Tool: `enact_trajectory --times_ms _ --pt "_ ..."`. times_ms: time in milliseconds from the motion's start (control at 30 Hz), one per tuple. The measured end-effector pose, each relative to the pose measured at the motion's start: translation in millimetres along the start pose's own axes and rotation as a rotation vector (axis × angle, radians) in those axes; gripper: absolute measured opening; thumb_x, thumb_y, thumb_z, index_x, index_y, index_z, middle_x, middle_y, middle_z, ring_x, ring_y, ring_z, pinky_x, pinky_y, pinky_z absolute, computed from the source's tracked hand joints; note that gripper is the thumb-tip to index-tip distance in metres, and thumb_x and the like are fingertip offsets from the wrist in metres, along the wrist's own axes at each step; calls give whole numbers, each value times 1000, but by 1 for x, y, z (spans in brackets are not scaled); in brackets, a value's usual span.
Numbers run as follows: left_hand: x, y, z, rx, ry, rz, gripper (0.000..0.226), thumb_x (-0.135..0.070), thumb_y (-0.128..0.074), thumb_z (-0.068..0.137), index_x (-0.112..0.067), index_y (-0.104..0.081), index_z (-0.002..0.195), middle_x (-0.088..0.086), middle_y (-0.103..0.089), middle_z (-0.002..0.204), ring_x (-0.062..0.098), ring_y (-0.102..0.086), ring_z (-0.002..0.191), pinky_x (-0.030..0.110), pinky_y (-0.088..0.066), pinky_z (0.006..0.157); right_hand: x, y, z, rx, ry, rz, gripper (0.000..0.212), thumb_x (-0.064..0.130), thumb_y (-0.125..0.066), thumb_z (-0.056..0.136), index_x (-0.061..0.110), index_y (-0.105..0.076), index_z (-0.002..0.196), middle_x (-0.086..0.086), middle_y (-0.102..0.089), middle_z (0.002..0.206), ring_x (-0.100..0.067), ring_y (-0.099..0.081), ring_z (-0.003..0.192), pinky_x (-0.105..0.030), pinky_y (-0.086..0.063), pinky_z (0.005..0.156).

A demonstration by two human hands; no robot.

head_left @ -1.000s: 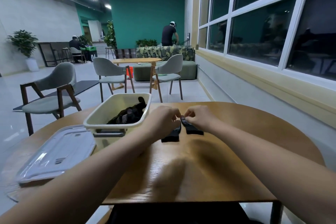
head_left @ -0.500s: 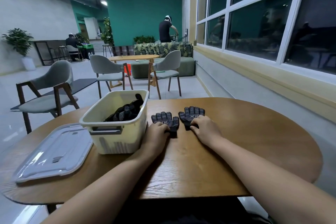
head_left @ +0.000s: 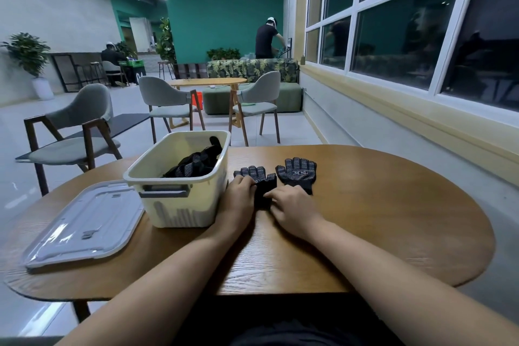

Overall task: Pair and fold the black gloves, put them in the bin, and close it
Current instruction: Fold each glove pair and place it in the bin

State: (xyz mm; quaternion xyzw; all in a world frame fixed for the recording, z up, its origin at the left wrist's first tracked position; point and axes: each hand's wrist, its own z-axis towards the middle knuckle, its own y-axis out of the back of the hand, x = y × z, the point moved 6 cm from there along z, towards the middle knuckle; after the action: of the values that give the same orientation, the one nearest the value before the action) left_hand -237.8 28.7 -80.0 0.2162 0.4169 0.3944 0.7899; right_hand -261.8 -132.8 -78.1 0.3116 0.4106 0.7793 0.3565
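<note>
A big open lounge with a green far wall, grey chairs, dark windows along the right side, and up front a rounded wooden table [head_left: 393, 219] where it's all happening. From the head camera: a cream bin [head_left: 179, 205] stands toward the far left edge of the table, open, with a heap of black gloves [head_left: 193, 166] already inside. Its clear lid [head_left: 84, 222] lies flat just beside it, out by the left edge. Toward the middle of the far edge, two more gloves lie flat, fingers pointing away. The first glove [head_left: 254, 174] sits just beside the bin's right wall, and the second glove [head_left: 297, 174] lies just to its right, the two barely apart. Both hands are on the first one. The left hand [head_left: 241, 194] curls its fingers over that glove's left side, and the right hand [head_left: 292, 205] bends its fingertips onto the cuff in what looks like a pinch. The second glove lies untouched, its cuff just past the right hand's knuckles. My read is that the pairing step is in hand, with this pair laid out and not yet stacked. The next move calls for lifting the first glove over onto the second with the fingers and cuffs lined up, then folding the pair. After that comes the drop into the bin, and the lid goes on last.
</note>
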Motion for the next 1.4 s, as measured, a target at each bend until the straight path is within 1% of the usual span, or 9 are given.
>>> enact_trajectory --times_ms 233,333,567,700,833,967,1100,1267,1400 --pt "-5 7 -12 1 -53 -37 9 -22 -56 104 -17 -63 100 -1 -58 103 23 -57 97 46 -51 87 3 -5 -3 81 13 7 33 31 -49 87 19 -75 104 2 -76 114 -24 -66 111 -41 -46 96" --pt "-17 16 -28 -8 -84 -44 9 -26 -55 105 -21 -61 100 -5 -58 104 20 -57 98 42 -51 85 0 -7 -3 158 -23 2 9 28 -51 88 23 -51 81 -3 -72 99 -30 -63 101 -43 -46 94" --pt "-45 42 -71 71 -159 -101 11 -29 -49 106 -22 -53 99 -2 -61 95 21 -56 88 41 -43 76 -8 -18 2 239 -82 -103 22 19 -58 88 11 -67 106 -12 -67 121 -31 -56 117 -36 -34 103" --pt "-48 55 -86 139 -154 -146 19 -43 -42 103 -26 -48 99 -2 -64 79 22 -59 76 43 -43 69 -5 -15 2 174 -56 -34 22 19 -58 89 18 -70 107 -6 -72 123 -28 -61 119 -37 -39 93" --pt "-44 51 -85 170 -147 -204 12 -42 -51 104 -30 -53 105 -9 -66 88 8 -62 83 39 -51 76 -1 -11 1 150 -42 11 12 25 -56 96 20 -67 99 -2 -74 113 -25 -60 113 -40 -39 91" --pt "-31 38 -79 139 -142 3 21 -42 -63 100 -28 -63 116 -12 -64 114 10 -56 109 36 -49 93 -4 -12 -1 146 -62 50 12 24 -56 97 21 -67 98 0 -74 113 -24 -60 113 -42 -42 94" --pt "-35 32 -82 204 -217 66 28 -53 -57 96 -32 -71 106 -16 -66 107 12 -55 103 39 -48 92 -3 -9 0 137 -61 103 15 21 -57 94 22 -70 101 -1 -76 112 -26 -64 110 -45 -48 92" --pt "-52 35 -89 257 -384 -45 12 -39 -68 96 -29 -75 98 -16 -69 99 8 -60 93 36 -53 84 -18 -14 3 169 -154 209 58 5 -52 87 37 -69 132 6 -74 128 -17 -67 118 -40 -54 99" --pt "-56 33 -91 322 -430 -110 11 -40 -72 97 -32 -78 101 -18 -70 106 5 -65 101 34 -54 90 -32 2 6 8 -259 408 49 -4 -55 91 22 -74 128 1 -77 122 -13 -69 115 -24 -49 104"
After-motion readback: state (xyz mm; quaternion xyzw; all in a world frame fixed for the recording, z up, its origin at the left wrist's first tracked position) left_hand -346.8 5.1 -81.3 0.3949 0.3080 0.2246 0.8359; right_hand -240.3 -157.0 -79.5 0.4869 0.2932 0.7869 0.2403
